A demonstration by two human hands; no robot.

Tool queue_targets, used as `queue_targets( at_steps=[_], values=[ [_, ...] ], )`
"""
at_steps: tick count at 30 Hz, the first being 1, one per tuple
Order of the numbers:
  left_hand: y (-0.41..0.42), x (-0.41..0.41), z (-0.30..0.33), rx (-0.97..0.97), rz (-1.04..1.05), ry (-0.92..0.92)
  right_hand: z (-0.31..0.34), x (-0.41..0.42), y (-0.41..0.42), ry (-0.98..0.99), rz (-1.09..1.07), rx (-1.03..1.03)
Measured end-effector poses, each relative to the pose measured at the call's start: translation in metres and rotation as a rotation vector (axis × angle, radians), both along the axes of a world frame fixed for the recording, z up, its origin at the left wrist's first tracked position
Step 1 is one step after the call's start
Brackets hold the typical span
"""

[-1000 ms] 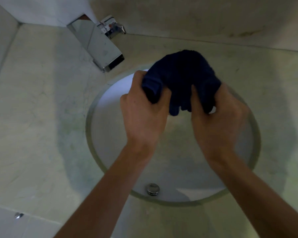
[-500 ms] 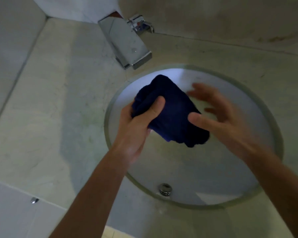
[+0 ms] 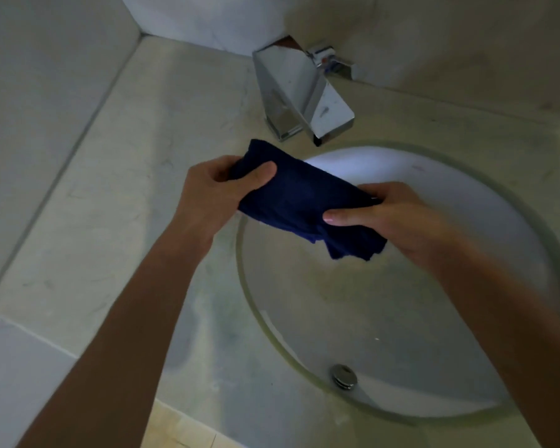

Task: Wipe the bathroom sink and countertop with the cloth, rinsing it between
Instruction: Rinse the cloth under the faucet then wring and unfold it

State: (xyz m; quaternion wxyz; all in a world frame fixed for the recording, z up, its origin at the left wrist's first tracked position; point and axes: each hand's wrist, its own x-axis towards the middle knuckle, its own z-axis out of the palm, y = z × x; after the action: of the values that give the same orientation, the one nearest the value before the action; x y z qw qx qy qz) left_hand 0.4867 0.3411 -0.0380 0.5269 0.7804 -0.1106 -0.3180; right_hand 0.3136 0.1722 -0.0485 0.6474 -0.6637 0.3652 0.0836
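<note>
My left hand [image 3: 214, 195] and right hand [image 3: 398, 221] hold the cloth [image 3: 304, 202] above the left rim of the sink [image 3: 466, 176], clear of the tabletop [image 3: 117, 202]. Left fingers [image 3: 256, 176] are closed round the cloth's upper end, thumb pressed over the top. Right fingers [image 3: 340, 218] are closed round the lower end, one lying flat along the fabric. I judge the two-ended grip to be for wringing or refolding, and the place over the bowl to be chosen so that drips fall into the sink and not onto the stone.

The cloth is dark navy, soft and thick, bunched into a short roll; a ragged corner hangs free below my right hand. Whether it is wet I cannot tell.

The sink is a round, smooth white bowl set under the tabletop, with a thin greenish ring at the join and a small chrome drain [image 3: 343, 376] near its near edge. The tabletop is pale veined stone, matt, with faint smears near the bowl's left rim. The tap [image 3: 304, 95], at the tabletop's far edge, is a flat, angular block of polished chrome with water spots; no water runs from it.
</note>
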Motion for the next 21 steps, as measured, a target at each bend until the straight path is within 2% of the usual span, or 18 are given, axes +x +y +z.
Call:
queue_targets(
  at_steps=[5,8,11,16,18,21],
  values=[
    [-0.016,0.056,0.002,0.145,0.066,-0.358,-0.003,0.063,0.025,-0.079,-0.407,0.083],
    [-0.037,0.086,-0.007,0.335,0.041,-0.534,-0.013,0.104,0.034,-0.03,-0.497,-0.033],
    [-0.048,0.095,-0.021,0.437,0.028,-0.522,-0.025,0.114,0.035,0.068,-0.48,-0.192],
    [-0.04,0.054,-0.033,0.466,0.058,-0.469,-0.03,0.084,0.028,0.121,-0.455,-0.279],
    [-0.038,0.03,-0.03,0.474,0.03,-0.442,-0.028,0.062,0.019,0.133,-0.46,-0.226],
    [-0.035,-0.012,-0.026,0.515,0.005,-0.46,-0.021,0.027,-0.004,0.113,-0.42,-0.038]
  ],
)
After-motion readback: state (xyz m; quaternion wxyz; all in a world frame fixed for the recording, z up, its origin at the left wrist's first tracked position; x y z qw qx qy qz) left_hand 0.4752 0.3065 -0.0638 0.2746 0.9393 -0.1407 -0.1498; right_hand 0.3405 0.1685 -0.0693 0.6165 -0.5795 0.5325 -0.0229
